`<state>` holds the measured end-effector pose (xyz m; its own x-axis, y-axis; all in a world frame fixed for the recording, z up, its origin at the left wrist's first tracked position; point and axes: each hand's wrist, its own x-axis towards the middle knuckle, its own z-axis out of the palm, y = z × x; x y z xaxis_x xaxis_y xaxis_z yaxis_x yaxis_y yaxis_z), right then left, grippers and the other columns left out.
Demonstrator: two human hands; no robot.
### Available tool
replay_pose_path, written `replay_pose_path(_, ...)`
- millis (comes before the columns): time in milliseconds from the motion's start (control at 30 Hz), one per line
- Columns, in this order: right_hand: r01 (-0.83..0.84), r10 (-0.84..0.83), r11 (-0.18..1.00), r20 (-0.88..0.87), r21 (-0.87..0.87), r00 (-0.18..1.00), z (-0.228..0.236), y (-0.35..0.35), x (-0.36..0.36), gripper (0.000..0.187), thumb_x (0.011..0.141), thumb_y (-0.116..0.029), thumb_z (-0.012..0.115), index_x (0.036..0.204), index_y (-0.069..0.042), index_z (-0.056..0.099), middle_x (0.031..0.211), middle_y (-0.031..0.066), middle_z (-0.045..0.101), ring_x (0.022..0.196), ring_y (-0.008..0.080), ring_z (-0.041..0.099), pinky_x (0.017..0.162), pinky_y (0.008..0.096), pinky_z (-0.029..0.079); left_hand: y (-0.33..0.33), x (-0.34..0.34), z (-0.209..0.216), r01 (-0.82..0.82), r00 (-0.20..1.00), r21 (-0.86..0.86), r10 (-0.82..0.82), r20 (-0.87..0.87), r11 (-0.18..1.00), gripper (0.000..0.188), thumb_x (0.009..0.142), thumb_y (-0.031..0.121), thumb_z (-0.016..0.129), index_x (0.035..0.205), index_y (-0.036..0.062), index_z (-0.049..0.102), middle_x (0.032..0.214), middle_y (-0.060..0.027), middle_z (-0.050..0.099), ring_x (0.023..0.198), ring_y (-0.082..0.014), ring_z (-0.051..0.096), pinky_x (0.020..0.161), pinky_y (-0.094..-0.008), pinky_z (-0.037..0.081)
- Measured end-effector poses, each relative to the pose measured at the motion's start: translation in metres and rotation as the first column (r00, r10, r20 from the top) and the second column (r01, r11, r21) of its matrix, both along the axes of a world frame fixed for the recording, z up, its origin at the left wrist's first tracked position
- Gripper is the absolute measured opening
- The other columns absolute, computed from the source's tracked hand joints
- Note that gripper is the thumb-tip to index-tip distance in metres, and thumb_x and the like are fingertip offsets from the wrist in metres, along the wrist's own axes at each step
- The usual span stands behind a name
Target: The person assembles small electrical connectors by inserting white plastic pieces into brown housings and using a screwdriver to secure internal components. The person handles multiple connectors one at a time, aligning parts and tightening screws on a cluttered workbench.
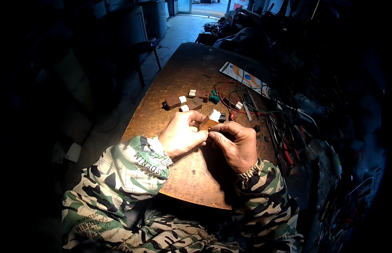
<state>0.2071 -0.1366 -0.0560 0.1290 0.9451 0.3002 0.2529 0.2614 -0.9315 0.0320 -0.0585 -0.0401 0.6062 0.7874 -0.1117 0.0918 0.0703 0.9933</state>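
Between the thumb and fingers of my left hand (179, 135) is a small brown box-shaped block (208, 123) with a white piece (214, 114) at its far end. My right hand (240, 147) pinches at the near end of this block, where a tiny dark part shows between thumb and forefinger; its kind I cannot make out. Just beyond the hands lie several similar brown blocks (173, 102) with white ends. A dark ribbed piece (222, 117) lies right behind the held block. My fingers partly cover the block's sides.
Red and green wires (234, 90) tangle at the right, with a green clip (214, 97) and a red clip (232, 116). Red-handled pliers (287, 154) lie among tools on the right edge. A printed flat pack (244, 79) lies farther back on the wooden table (179, 71). A dark stool (142, 48) stands far left.
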Motion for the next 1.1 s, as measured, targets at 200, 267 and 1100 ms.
replay_pose_path(200,0.126,-0.192,0.968,0.322,0.217,0.927,0.003,-0.001,-0.002,0.014,0.084,-0.006,0.081,0.094,0.003,0.075,0.084,0.0139,0.073,0.073,0.0188,0.072,0.063,0.0291,0.055,-0.001,0.0,-0.005,0.011,1.0,-0.001,-0.011,0.011,1.0,0.044,0.09,-0.005,0.068,0.129,-0.0178,0.049,0.107,-0.0173,0.069,0.08,-0.014,0.072,0.071,-0.0247,0.06)
replay_pose_path(267,0.123,-0.178,0.971,0.28,0.204,0.943,0.003,-0.001,-0.001,0.015,0.085,-0.008,0.081,0.094,0.003,0.075,0.082,0.0127,0.073,0.071,0.0171,0.071,0.062,0.0289,0.055,-0.001,0.0,-0.004,0.022,0.999,0.017,-0.022,-0.027,1.0,0.043,0.09,-0.005,0.067,0.129,-0.0175,0.05,0.107,-0.0162,0.069,0.079,-0.0127,0.071,0.071,-0.0245,0.06)
replay_pose_path(1100,0.167,-0.165,0.982,-0.034,0.085,0.986,0.039,-0.006,0.05,0.013,0.09,-0.01,0.077,0.091,0.001,0.071,0.076,0.0091,0.072,0.066,0.0139,0.067,0.059,0.0283,0.055,0.013,-0.008,0.008,0.058,0.997,-0.174,-0.048,0.065,0.983,0.041,0.092,0.012,0.075,0.126,-0.0058,0.058,0.104,-0.0125,0.071,0.093,-0.0205,0.075,0.074,-0.0252,0.059)
